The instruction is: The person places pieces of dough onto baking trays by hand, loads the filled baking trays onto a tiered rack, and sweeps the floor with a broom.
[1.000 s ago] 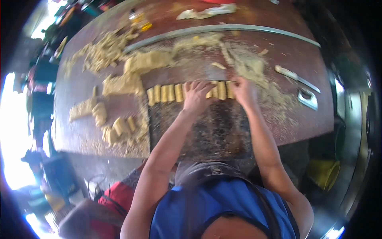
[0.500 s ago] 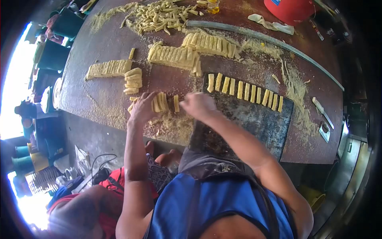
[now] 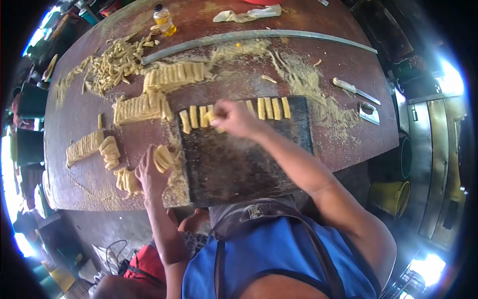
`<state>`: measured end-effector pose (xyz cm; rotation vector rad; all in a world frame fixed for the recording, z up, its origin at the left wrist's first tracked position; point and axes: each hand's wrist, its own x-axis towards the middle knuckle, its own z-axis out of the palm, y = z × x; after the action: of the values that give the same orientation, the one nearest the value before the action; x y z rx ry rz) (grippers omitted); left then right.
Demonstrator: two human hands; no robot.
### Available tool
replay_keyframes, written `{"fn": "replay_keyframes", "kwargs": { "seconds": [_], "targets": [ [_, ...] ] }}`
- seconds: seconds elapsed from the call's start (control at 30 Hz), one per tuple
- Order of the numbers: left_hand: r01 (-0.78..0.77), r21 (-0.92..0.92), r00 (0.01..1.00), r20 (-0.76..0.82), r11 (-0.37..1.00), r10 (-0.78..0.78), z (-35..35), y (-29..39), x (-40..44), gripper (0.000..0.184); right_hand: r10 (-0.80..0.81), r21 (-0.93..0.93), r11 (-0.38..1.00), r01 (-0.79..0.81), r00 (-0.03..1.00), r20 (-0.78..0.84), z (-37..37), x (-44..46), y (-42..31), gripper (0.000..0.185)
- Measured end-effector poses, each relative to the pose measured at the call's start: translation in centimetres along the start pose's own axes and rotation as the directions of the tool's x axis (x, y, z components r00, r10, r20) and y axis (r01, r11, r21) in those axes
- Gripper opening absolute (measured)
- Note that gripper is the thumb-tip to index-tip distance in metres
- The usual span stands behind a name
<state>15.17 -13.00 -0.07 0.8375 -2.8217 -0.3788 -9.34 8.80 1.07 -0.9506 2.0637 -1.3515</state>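
My right hand (image 3: 236, 118) is closed on a pale yellow dough strip (image 3: 212, 117), held over the far part of a dark, worn baking tray (image 3: 244, 164). Dough strips (image 3: 269, 108) form a row along that tray's far edge, partly covered by my hand. To the left of the tray, my left hand (image 3: 152, 177) curls against a small bunch of dough strips (image 3: 163, 158) on the table. Another bunch (image 3: 128, 180) lies just left of this hand. Its fingertips are partly hidden.
Stacked rows of cut strips (image 3: 142, 108) and a loose heap (image 3: 114, 65) cover the table's left side. A long metal bar (image 3: 259, 35) lies beyond the tray. A knife (image 3: 356, 90) and a scraper (image 3: 368, 113) rest at right. An oil bottle (image 3: 164, 21) stands at the back.
My right hand has gone from beside the strips on the table to over the tray, now with a strip in it. The view has swung to the right. My left hand stays by the bunches.
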Motion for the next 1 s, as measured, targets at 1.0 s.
{"fn": "replay_keyframes", "kwargs": {
  "seconds": [1.0],
  "targets": [
    [0.286, -0.142, 0.951, 0.168, 0.948, -0.261, 6.4, 17.3, -3.6, 0.024, 0.24, -0.334, 0.782, -0.525, 0.75, -0.616, -27.6, -17.0, 17.9, 0.022]
  ]
}}
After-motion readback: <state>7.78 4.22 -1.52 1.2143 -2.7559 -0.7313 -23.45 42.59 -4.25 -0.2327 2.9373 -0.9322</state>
